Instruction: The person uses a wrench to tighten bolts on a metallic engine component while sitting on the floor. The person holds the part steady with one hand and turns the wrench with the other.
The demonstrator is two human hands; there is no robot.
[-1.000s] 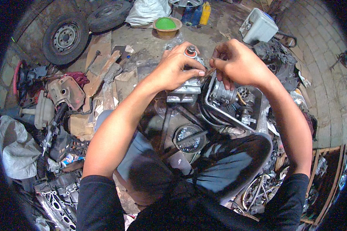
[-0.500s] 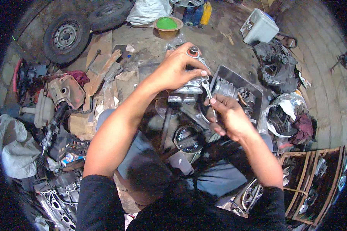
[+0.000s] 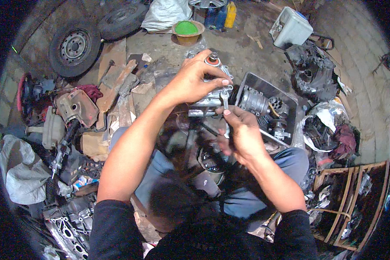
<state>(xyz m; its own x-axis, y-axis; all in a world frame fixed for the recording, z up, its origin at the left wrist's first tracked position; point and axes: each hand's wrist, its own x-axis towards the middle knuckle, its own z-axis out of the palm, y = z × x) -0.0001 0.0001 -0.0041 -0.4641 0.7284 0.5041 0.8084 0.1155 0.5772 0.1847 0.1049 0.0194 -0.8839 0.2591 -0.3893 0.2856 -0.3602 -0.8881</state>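
Blocky silver metal machine part clamped under left hand; slim silver steel wrench gripped in right hand, head held at part's right edge.

The wrench is partly covered by the right grip. The silver wheel is cropped at the top.

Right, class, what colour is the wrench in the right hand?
Silver: the wrench shows best in the head view.

Left hand — beyond right hand
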